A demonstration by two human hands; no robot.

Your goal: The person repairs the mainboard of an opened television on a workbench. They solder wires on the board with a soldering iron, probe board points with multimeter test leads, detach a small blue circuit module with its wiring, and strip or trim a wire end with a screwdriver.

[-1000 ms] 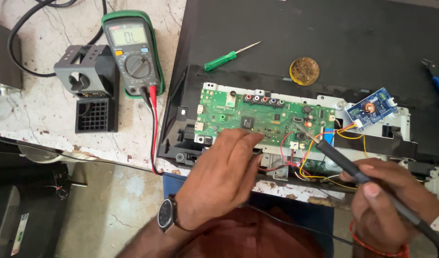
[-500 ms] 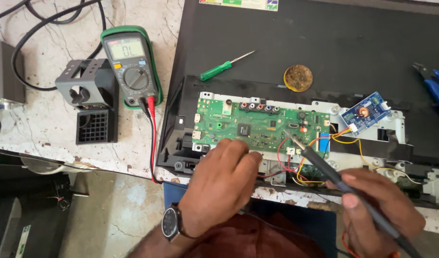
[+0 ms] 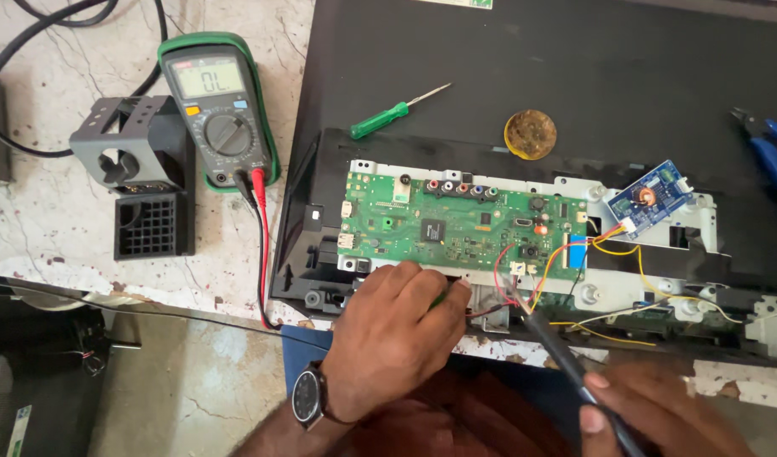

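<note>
A green circuit board (image 3: 456,224) is mounted in the open back of a black flat-screen set (image 3: 574,68). My left hand (image 3: 388,338), with a wristwatch, rests at the board's near edge, its fingers curled. A red wire (image 3: 490,311) comes out from under them. My right hand (image 3: 659,415), at the bottom right and partly cut off, grips a dark pen-shaped soldering iron (image 3: 557,347). Its metal tip touches the cluster of red and yellow wires at the board's lower right edge.
A green multimeter (image 3: 219,110) with red and black leads lies on the marble top at the left, next to a black iron stand (image 3: 139,186). On the black panel lie a green screwdriver (image 3: 388,118), a round brownish disc (image 3: 529,134) and blue pliers (image 3: 773,152). A small blue board (image 3: 650,199) hangs on yellow wires.
The iron's tip has come down from the board's right middle to the wires at its near edge. My right hand has dropped lower in view. My left hand has stayed put.
</note>
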